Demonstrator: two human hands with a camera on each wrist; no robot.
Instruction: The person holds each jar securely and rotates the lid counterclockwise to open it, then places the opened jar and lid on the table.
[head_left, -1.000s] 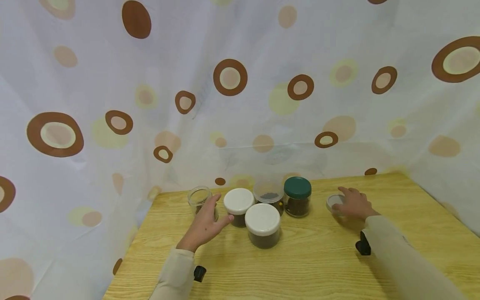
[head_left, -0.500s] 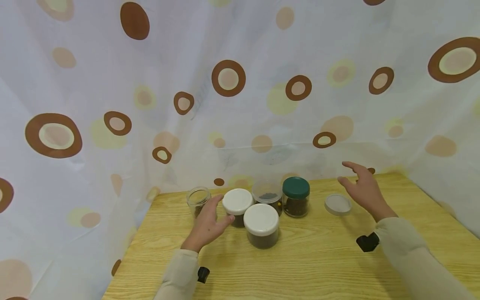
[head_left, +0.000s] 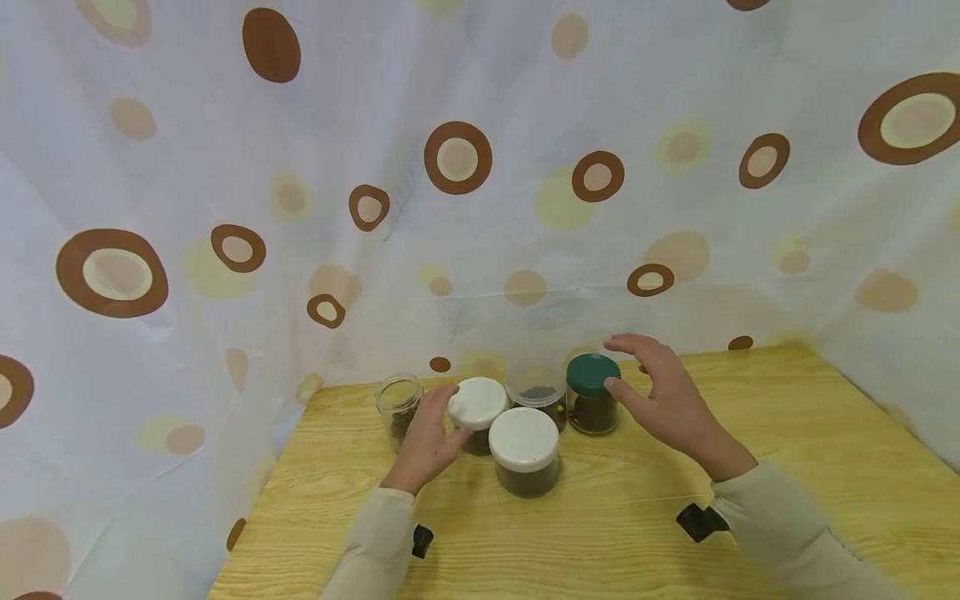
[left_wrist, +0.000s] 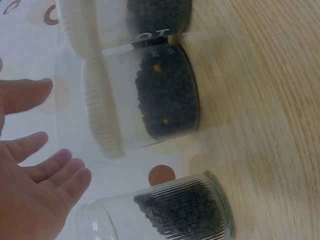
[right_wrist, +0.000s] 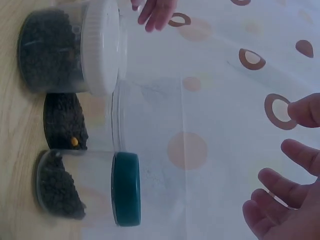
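Note:
My left hand (head_left: 427, 446) hovers between a lidless glass jar (head_left: 393, 404) and a white-lidded jar (head_left: 476, 402), its fingers loosely extended. In the left wrist view, dark granules fill part of that glass jar (left_wrist: 187, 212), and the fingers show apart from the white-lidded jar (left_wrist: 167, 95). My right hand (head_left: 671, 408) is raised just right of the green-lidded jar (head_left: 591, 373), thumb and fingers spread. Its thumb tip overlaps the green lid in the head view, but the right wrist view shows a gap between the fingers and the green-lidded jar (right_wrist: 126, 190). Neither hand holds anything.
A second white-lidded jar (head_left: 525, 442) stands in front of the others. Behind it is a wide clear jar (head_left: 534, 387) without a lid, with dark granules and a yellow bit inside. All stand on a wood-grain table (head_left: 600, 533) before a dotted curtain (head_left: 495, 250).
My right hand let go of the loose pale lid on the right, rose, then swung left to the green-lidded jar; it now hides that lid. The left hand shifted slightly right.

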